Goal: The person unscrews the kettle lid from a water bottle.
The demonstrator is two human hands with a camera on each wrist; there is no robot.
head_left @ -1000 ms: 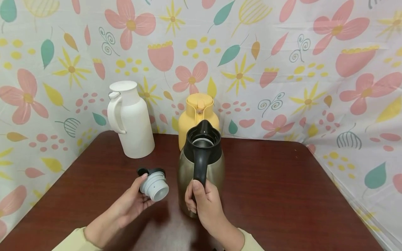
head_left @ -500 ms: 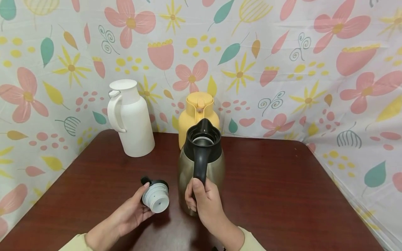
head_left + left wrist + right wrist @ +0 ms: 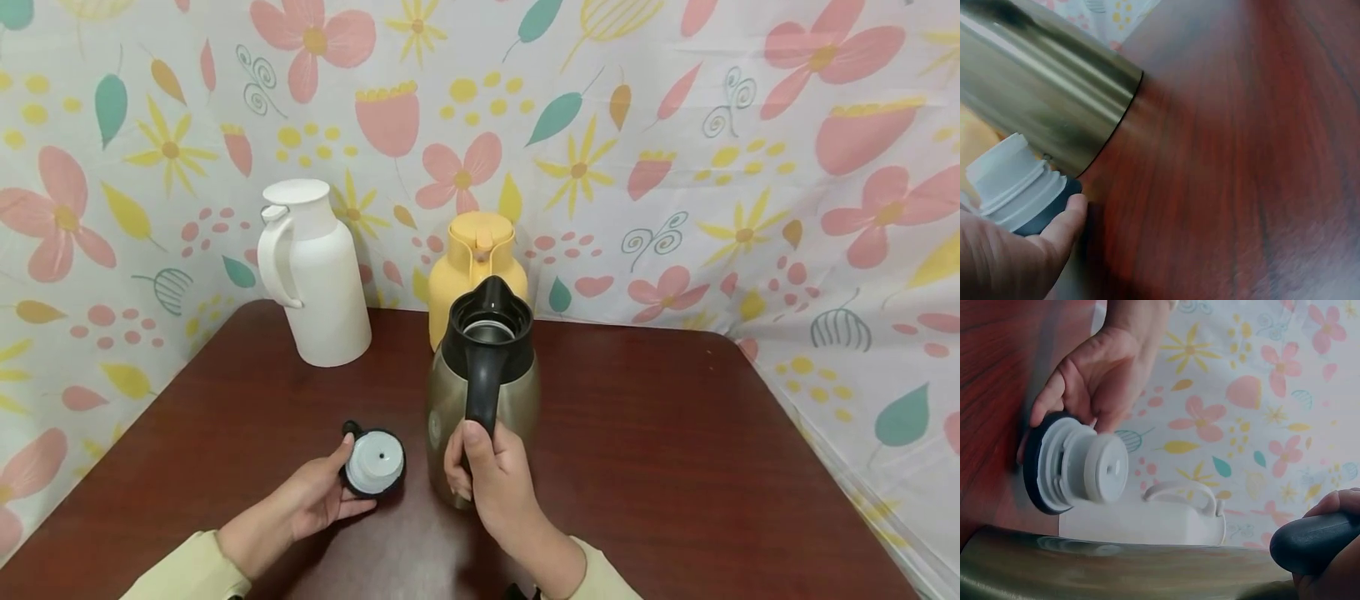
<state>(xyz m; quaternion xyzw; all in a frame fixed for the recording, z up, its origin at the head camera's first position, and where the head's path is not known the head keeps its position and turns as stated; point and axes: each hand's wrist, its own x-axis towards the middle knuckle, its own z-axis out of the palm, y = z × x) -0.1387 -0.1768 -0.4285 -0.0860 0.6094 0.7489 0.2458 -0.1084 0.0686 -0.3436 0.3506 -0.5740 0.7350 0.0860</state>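
Note:
My left hand [image 3: 318, 498] pinches a lid [image 3: 377, 461] by its black rim, with the white threaded underside turned up toward the head camera. In the left wrist view the lid [image 3: 1019, 181] is seen from the side, close to the metal jug's base. My right hand [image 3: 491, 483] grips the black handle [image 3: 483, 387] of a steel thermos jug [image 3: 517, 408]. The jug stands upright on the table, its black-collared mouth uncovered and its spout facing away from me. In the right wrist view the lid [image 3: 1075, 465] hangs beside the jug body [image 3: 1116, 565].
A white thermos jug [image 3: 326, 292] stands at the back left of the dark red table [image 3: 660, 467]. Behind the steel jug is a yellow thermos jug [image 3: 465, 271], partly hidden. A flower-printed cloth [image 3: 570, 117] hangs round the table's back and sides.
My left hand has lowered the lid slightly and turned it, so its white underside now faces up more. The right hand keeps its grip on the jug handle. The head view has shifted slightly.

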